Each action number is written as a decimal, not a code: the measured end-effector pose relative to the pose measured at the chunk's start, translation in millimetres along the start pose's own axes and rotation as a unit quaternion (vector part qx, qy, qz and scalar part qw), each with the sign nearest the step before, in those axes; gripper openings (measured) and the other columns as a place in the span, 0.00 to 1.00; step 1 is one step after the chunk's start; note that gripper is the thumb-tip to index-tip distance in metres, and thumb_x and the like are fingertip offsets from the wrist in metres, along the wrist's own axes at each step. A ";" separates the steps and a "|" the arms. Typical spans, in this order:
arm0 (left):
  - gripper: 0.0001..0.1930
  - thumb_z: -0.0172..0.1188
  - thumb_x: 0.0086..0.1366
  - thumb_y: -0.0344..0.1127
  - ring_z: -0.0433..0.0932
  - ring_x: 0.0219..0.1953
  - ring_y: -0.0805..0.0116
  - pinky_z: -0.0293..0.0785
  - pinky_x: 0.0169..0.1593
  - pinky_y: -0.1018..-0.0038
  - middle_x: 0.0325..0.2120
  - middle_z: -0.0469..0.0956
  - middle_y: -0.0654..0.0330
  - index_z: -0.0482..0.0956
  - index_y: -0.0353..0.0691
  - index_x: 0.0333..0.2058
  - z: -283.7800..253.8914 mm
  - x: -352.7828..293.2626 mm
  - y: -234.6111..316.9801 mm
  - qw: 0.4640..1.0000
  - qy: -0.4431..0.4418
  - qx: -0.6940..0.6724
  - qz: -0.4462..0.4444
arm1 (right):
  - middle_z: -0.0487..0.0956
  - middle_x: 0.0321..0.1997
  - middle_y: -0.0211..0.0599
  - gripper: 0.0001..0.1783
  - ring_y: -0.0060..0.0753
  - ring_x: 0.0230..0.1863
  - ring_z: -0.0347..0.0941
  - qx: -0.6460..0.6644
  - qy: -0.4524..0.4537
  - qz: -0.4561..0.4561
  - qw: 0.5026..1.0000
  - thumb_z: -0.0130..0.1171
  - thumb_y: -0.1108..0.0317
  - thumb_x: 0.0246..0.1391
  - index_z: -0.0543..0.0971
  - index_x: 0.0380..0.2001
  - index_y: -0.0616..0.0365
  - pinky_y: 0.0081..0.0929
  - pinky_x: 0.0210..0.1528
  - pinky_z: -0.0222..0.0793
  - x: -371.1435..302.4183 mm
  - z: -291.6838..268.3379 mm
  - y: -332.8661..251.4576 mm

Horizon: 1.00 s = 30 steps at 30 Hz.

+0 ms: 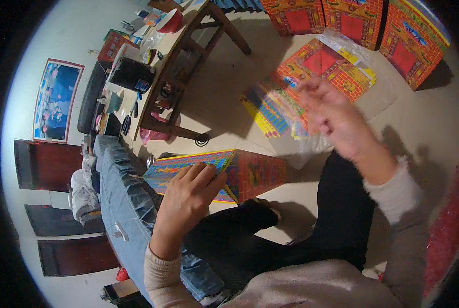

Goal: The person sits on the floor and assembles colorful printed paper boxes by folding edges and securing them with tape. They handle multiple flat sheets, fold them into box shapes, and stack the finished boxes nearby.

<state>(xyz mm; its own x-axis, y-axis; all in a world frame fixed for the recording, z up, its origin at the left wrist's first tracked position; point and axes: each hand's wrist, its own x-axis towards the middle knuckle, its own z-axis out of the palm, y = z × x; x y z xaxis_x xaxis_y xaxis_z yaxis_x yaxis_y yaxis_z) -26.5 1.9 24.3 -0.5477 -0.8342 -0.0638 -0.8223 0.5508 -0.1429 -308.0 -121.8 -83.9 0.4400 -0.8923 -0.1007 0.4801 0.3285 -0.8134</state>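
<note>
My left hand (186, 195) has its fingers curled over the top edge of a folded cardboard house (257, 174) with a colourful tiled-roof print and a red brick-pattern end. The house stands on the floor by my knees; the hand hides part of its roof. Raised to the right is my right hand (337, 120), slightly blurred, its fingers apart and nothing visible in them. It hovers over a stack of flat printed cardboard sheets (327, 66) lying partly on clear plastic wrapping (386, 87). The hand covers some of that stack.
Several finished-looking brick-print boxes (411, 43) stand at the far right. At the far left, a wooden table (188, 38) holds a red bowl (169, 21) and a black container (129, 76). A bed or couch with a blue ruffled cover (124, 205) runs along my left.
</note>
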 end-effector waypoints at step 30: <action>0.12 0.59 0.54 0.29 0.76 0.40 0.61 0.77 0.43 0.66 0.33 0.71 0.59 0.78 0.40 0.39 1.1 0.3 -2.4 0.998 0.046 -0.009 0.038 | 0.77 0.33 0.25 0.22 0.18 0.30 0.73 0.204 -0.020 0.148 0.967 0.57 0.63 0.68 0.70 0.64 0.49 0.21 0.33 0.74 5.1 94.8 120.2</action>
<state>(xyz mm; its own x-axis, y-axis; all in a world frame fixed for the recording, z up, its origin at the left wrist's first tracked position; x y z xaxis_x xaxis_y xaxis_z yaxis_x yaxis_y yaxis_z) -24.6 0.3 23.6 -0.6203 -0.7842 0.0178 -0.7796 0.6138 -0.1242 -176.0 -57.6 -127.9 0.6290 -0.7304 -0.2662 0.5845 0.6702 -0.4574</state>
